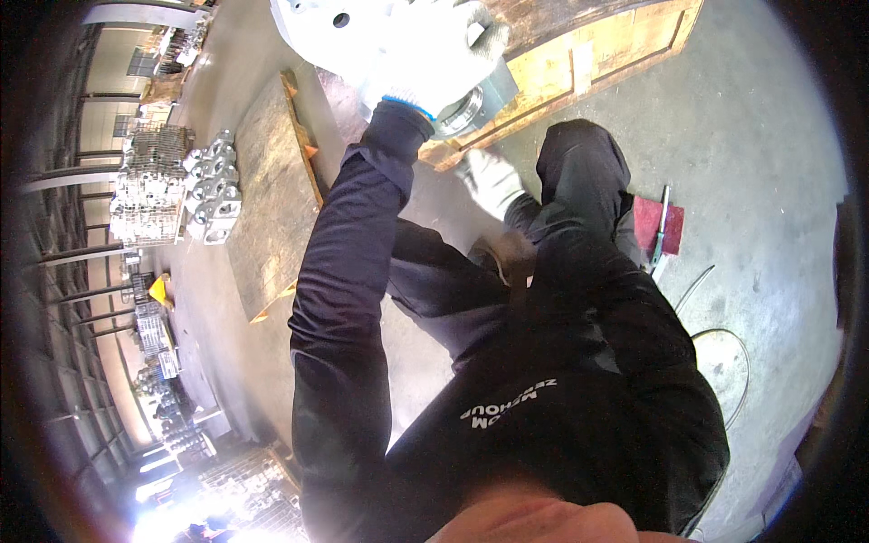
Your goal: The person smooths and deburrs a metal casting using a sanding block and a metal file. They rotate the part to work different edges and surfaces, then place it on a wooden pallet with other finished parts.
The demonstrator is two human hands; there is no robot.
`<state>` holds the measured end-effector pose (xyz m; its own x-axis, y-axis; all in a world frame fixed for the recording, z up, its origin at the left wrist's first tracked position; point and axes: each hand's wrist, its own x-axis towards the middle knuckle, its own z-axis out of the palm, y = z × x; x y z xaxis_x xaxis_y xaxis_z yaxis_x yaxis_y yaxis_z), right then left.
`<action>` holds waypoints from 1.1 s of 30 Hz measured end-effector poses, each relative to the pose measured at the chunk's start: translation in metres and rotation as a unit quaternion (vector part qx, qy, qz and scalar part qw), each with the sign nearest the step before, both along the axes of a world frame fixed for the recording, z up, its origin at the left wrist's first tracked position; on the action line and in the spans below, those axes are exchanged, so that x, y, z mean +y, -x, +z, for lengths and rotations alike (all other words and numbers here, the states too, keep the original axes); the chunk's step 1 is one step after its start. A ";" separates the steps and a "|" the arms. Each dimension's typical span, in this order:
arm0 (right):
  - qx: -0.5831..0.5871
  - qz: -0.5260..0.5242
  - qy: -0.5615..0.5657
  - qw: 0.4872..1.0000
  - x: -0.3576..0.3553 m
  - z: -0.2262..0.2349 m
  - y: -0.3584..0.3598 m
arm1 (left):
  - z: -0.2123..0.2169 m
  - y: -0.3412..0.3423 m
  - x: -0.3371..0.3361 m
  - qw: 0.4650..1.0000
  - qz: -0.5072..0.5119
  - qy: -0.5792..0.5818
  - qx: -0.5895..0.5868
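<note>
My left hand (pixel 439 54), in a white glove with a blue cuff edge, reaches to the top of the view. Its fingers curl over a large, pale metal casting (pixel 330 41) with round holes, and strong glare washes out where glove and metal meet. Below that hand, a round bored end (pixel 462 113) of metal sticks out above the edge of a wooden crate. My right hand (pixel 489 184), also white-gloved, is lower down beside my raised knee, near the crate's corner. Blur hides its fingers, and I cannot tell whether it holds anything.
The wooden crate (pixel 602 59) stands ahead on the grey floor. To the left lies a wooden board (pixel 267 195), with stacked metal castings (pixel 213 185) beyond it. At right, a green-handled tool (pixel 662 231) rests on a red cloth (pixel 647 217), near a thin cable (pixel 747 362).
</note>
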<state>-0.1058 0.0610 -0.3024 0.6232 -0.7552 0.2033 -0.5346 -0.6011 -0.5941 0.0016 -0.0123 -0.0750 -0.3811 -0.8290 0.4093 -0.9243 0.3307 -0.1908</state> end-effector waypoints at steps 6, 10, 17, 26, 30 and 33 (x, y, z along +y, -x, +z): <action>-0.273 -0.143 -0.028 0.951 -0.042 -0.002 0.030 | 0.002 0.001 -0.001 1.000 -0.007 0.014 0.010; -0.291 -0.194 -0.039 0.936 -0.062 0.009 0.035 | 0.000 0.000 -0.001 1.000 -0.008 0.006 0.016; -0.308 -0.196 -0.049 0.930 -0.074 0.014 0.024 | -0.002 -0.003 -0.002 1.000 -0.005 -0.018 0.015; -0.297 -0.204 -0.056 0.931 -0.081 0.008 0.016 | -0.004 -0.006 0.002 0.999 -0.003 -0.049 0.013; -0.303 -0.196 -0.049 0.931 -0.082 0.001 0.012 | -0.006 -0.006 0.004 0.998 -0.001 -0.059 0.015; -0.304 -0.204 -0.023 0.930 -0.080 -0.007 0.007 | -0.007 -0.006 0.006 0.998 0.003 -0.067 0.017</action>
